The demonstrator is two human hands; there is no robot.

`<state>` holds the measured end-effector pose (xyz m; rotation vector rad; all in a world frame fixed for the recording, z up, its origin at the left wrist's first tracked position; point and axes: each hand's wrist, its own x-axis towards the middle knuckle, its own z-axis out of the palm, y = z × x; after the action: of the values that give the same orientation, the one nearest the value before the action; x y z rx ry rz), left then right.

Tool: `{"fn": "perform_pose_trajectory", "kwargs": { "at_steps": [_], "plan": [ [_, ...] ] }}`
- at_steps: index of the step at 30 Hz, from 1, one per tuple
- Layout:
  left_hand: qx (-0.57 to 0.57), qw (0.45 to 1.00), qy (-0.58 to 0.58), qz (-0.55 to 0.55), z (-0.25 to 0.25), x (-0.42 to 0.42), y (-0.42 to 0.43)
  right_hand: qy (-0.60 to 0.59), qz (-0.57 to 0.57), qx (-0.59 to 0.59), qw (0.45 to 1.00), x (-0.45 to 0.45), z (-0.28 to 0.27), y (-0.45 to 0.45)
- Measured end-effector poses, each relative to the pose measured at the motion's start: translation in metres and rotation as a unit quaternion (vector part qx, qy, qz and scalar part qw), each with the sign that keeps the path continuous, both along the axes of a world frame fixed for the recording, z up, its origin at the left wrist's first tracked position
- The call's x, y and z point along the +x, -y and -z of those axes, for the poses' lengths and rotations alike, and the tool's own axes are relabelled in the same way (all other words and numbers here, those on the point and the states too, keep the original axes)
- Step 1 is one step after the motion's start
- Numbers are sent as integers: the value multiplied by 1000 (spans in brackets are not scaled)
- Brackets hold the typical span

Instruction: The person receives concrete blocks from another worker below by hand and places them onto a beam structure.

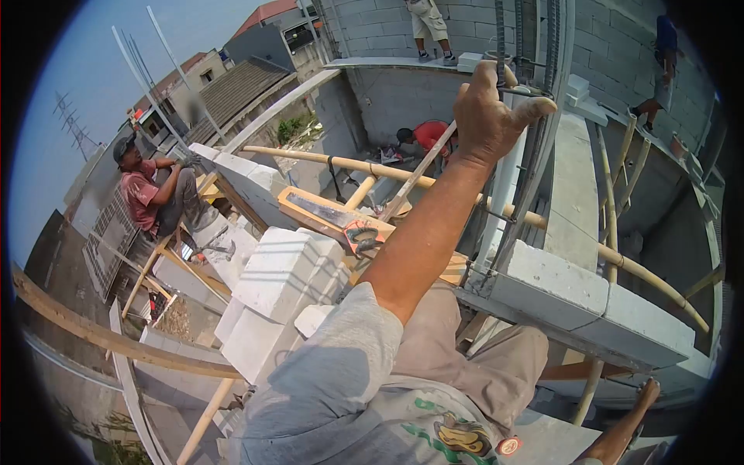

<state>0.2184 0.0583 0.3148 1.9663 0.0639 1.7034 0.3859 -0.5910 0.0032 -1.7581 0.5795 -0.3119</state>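
- L hand: thumb spread, other fingers curled, at dark ribbed vert. steel rebars; contact unclear.
- R hand: near white rect. block; can't tell fingers.
- Orange-black-handled handsaw: nr L forearm.

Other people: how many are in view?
4: seated person, left; bending person, upper middle; standing person, top; person in blue, upper right. Others may be hidden.

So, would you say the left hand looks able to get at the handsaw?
Probably yes: the handsaw lies uncovered on the boards, though the left hand, up by the steel bars, would need to draw back.
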Motion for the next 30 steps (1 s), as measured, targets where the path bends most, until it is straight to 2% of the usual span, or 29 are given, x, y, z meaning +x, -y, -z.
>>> {"fn": "perform_pose_trajectory", "kwargs": {
  "at_steps": [1, 4, 7, 11, 14, 18, 20, 23, 26, 29, 30],
  "plan": [
    [31, 998, 62, 11, 0, 7, -3, -13, -21, -35, 999, 0, 16, -33],
    [15, 997, 66, 21, -4, 4, 0, -53, -72, -131, 987, -37, 51, -125],
    [-7, 997, 52, 54, -6, -1, 2, -121, -117, -213, 963, -92, 93, -186],
    [13, 999, 43, 20, -3, 6, -2, -210, -164, -274, 924, -160, 133, -238],
    [28, 998, 51, -8, 1, 12, -4, -264, -176, -301, 899, -196, 151, -253],
    [-1, 998, 48, 34, -3, 5, 0, -307, -170, -325, 878, -222, 161, -252],
    [-13, 998, 54, 38, -5, 3, 2, -326, -160, -328, 872, -230, 166, -248],
    [30, 996, 82, -10, 2, 16, -5, -347, -144, -333, 865, -239, 171, -239],
    [11, 996, 93, 9, -1, 13, -2, -366, -127, -338, 858, -248, 175, -227],
    [-23, 997, 27, 66, -3, 4, -1, -385, -113, -336, 852, -255, 180, -222],
    [7, 998, 40, 39, -7, 8, -5, -395, -99, -328, 852, -260, 182, -222]
  ]
}}
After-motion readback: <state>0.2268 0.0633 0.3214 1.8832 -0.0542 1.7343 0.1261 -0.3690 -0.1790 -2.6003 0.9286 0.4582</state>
